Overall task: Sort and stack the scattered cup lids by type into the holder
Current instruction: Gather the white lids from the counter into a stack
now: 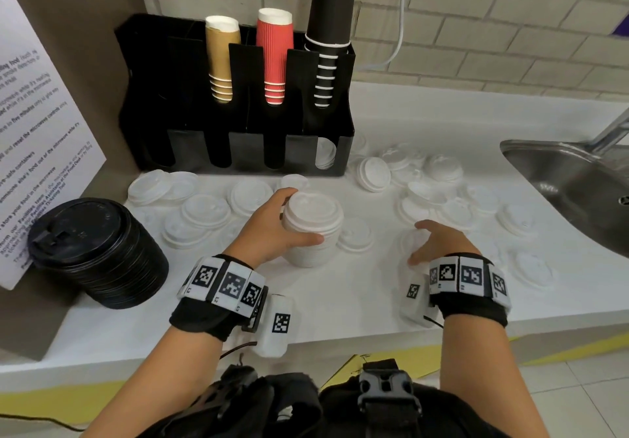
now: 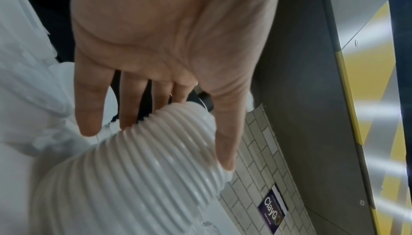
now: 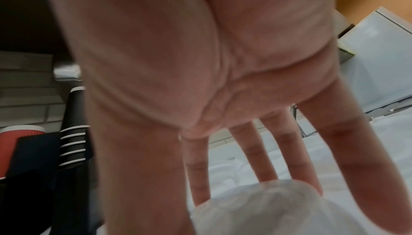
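Observation:
My left hand (image 1: pixel 289 221) grips a tall stack of white lids (image 1: pixel 311 233) standing on the white counter (image 1: pixel 340 301), thumb on the near side and fingers round the far side. The left wrist view shows the ribbed stack of white lids (image 2: pixel 138 177) between thumb and fingers (image 2: pixel 89 111). My right hand (image 1: pixel 420 243) hovers with straight, spread fingers (image 3: pixel 347 150) over a single white lid (image 3: pixel 278 208) lying on the counter; contact is unclear. Many more loose white lids (image 1: pixel 439 195) lie scattered around. The black holder (image 1: pixel 235 151) stands at the back, with a few white lids (image 1: pixel 325 155) in its rightmost lower slot.
A stack of black lids (image 1: pixel 98 250) stands at the left by a printed notice (image 1: pixel 41 124). The holder's upper slots carry brown cups (image 1: pixel 221 59), red cups (image 1: pixel 274 56) and black cups (image 1: pixel 328 35). A steel sink (image 1: pixel 571 185) lies at the right.

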